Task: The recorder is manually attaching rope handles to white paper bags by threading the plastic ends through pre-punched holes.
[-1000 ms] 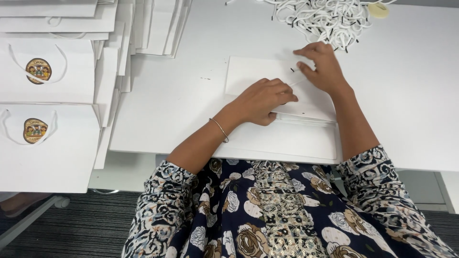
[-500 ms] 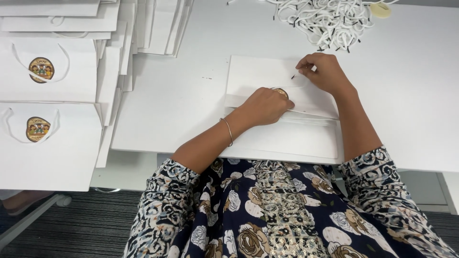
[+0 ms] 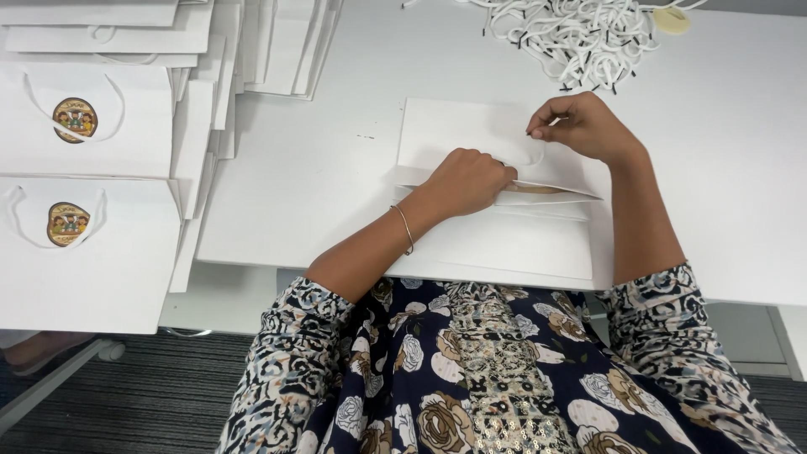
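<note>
The table (image 3: 319, 168) is white. On it, the flat paper bag (image 3: 471, 134) is plain white. Bags (image 3: 92, 252) left of the table are white with round multicoloured emblems. Cords (image 3: 580, 34) at the table's far edge are white, black-tipped. Sleeves (image 3: 294, 353) are black-and-white floral.

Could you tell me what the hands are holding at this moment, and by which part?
Both are on the flat white paper bag: the left hand at its open mouth, the right hand pinching at its upper face. What the fingertips pinch cannot be told.
</note>
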